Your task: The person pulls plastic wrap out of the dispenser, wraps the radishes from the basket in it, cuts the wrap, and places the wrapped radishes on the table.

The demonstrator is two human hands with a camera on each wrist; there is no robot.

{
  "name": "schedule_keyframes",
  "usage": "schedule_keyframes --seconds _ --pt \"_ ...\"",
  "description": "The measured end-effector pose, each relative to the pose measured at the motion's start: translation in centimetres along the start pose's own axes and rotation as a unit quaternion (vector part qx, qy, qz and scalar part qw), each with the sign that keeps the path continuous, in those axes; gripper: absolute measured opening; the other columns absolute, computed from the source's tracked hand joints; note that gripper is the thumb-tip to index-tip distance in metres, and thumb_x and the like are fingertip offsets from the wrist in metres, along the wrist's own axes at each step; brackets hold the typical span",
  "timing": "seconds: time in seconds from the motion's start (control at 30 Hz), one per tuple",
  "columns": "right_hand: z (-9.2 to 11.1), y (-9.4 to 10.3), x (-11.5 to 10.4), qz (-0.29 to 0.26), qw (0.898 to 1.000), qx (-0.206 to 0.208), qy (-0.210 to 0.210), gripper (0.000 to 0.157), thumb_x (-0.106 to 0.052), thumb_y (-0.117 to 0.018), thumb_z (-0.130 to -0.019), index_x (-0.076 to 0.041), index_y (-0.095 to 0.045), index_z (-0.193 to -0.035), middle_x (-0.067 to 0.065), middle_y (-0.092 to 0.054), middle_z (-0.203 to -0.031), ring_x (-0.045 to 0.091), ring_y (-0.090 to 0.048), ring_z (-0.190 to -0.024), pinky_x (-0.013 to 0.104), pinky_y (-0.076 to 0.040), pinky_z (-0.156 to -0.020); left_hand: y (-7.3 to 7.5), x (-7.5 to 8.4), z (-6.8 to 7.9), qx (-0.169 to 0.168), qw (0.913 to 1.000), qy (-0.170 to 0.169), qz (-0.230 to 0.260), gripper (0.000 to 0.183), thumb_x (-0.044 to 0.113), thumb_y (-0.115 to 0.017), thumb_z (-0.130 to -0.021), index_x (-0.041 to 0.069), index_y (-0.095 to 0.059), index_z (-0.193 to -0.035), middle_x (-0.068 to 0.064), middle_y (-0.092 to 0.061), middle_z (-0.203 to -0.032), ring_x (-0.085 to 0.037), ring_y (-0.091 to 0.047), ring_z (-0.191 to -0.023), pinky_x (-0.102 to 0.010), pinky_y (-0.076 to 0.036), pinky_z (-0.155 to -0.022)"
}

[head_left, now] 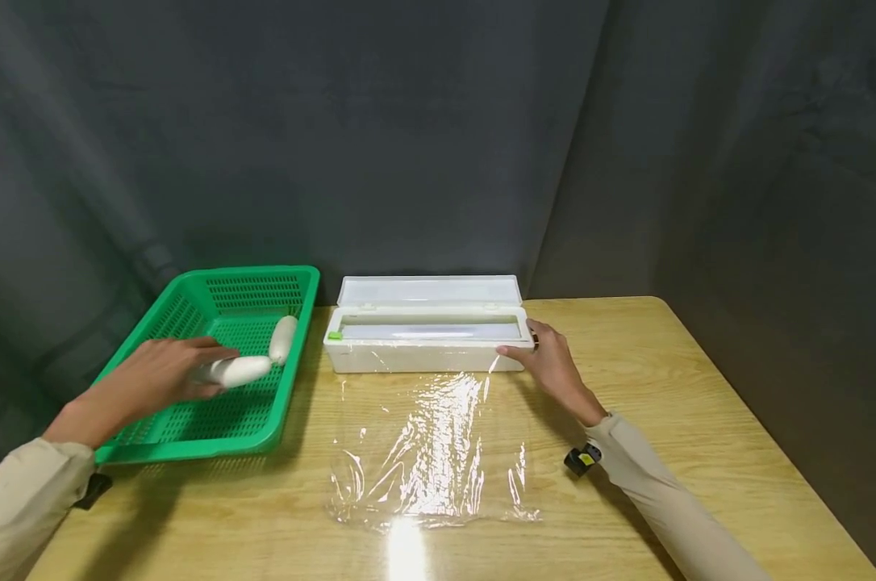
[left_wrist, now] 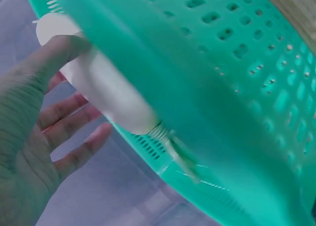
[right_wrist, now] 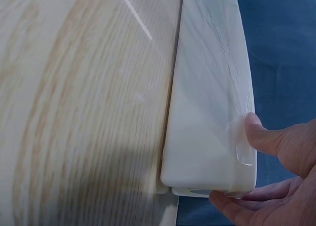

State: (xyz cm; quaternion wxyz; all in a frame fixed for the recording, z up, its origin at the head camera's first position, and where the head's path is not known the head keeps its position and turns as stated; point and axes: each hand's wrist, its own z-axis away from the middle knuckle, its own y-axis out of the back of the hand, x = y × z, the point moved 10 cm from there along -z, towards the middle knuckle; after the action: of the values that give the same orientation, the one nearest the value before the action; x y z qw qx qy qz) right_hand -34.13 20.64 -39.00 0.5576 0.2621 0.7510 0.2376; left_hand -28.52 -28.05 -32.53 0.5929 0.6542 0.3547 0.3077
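Note:
Over the green basket (head_left: 290, 395), my left hand (head_left: 155, 369) holds a white radish (head_left: 246, 370) by one end. The left wrist view shows the thumb across this radish (left_wrist: 111, 90), with the other fingers beneath it and a short stem stub at its far end. A second white radish (head_left: 283, 340) lies inside the basket by its right wall. My right hand (head_left: 554, 365) grips the right end of a white cling film dispenser (head_left: 423, 358), thumb on the front and fingers at the end wall (right_wrist: 212, 185). From the dispenser, a sheet of clear cling film (head_left: 438, 452) stretches forward over the table.
The dispenser's lid (head_left: 431, 290) stands raised at the back, and a green slider (head_left: 335, 336) sits at its left end. A dark curtain (head_left: 409, 145) hangs behind the wooden table (head_left: 627, 363). The table's right edge runs beyond my right arm.

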Motion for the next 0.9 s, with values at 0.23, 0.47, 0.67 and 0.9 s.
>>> schedule_keyframes --seconds 0.23,0.47,0.67,0.9 --pt "0.1 0.1 0.0 0.002 1.0 0.004 0.003 0.062 -0.019 -0.084 -0.091 0.011 -0.058 -0.138 0.032 -0.064 -0.118 0.039 -0.064 -0.102 0.051 -0.053 -0.084 2.4 2.6 -0.2 0.038 0.999 -0.024 0.004 0.054 0.025 -0.094 -0.075 0.007 -0.076 -0.123 -0.011 -0.075 -0.108 -0.013 -0.062 -0.071 -0.031 -0.048 -0.057" --pt "0.0 -0.2 0.0 0.003 1.0 -0.001 0.007 0.061 -0.019 -0.083 -0.092 0.012 -0.058 -0.138 0.033 -0.065 -0.12 0.041 -0.064 -0.103 0.053 -0.054 -0.086 4.0 7.4 -0.7 0.149 0.9792 -0.137 -0.012 0.06 0.062 -0.058 -0.099 0.007 -0.076 -0.116 -0.011 -0.072 -0.097 -0.015 -0.063 -0.065 -0.026 -0.047 -0.048" --pt "0.0 -0.4 -0.2 0.002 1.0 0.005 0.014 0.058 -0.016 -0.083 -0.092 0.013 -0.059 -0.136 0.034 -0.064 -0.12 0.041 -0.064 -0.106 0.055 -0.053 -0.087 4.1 9.8 -1.2 0.191 0.9638 -0.184 -0.023 0.07 0.059 -0.027 -0.104 0.006 -0.072 -0.118 -0.012 -0.068 -0.097 -0.018 -0.063 -0.067 -0.025 -0.046 -0.044" --pt "0.2 -0.6 -0.3 -0.001 1.0 0.005 0.015 0.056 -0.016 -0.083 -0.091 0.011 -0.061 -0.134 0.032 -0.065 -0.117 0.038 -0.065 -0.101 0.05 -0.055 -0.083 4.2 11.4 -1.8 0.209 0.9588 -0.192 -0.022 0.07 0.057 -0.028 -0.106 0.004 -0.072 -0.118 -0.014 -0.068 -0.099 -0.02 -0.065 -0.071 -0.028 -0.051 -0.046"
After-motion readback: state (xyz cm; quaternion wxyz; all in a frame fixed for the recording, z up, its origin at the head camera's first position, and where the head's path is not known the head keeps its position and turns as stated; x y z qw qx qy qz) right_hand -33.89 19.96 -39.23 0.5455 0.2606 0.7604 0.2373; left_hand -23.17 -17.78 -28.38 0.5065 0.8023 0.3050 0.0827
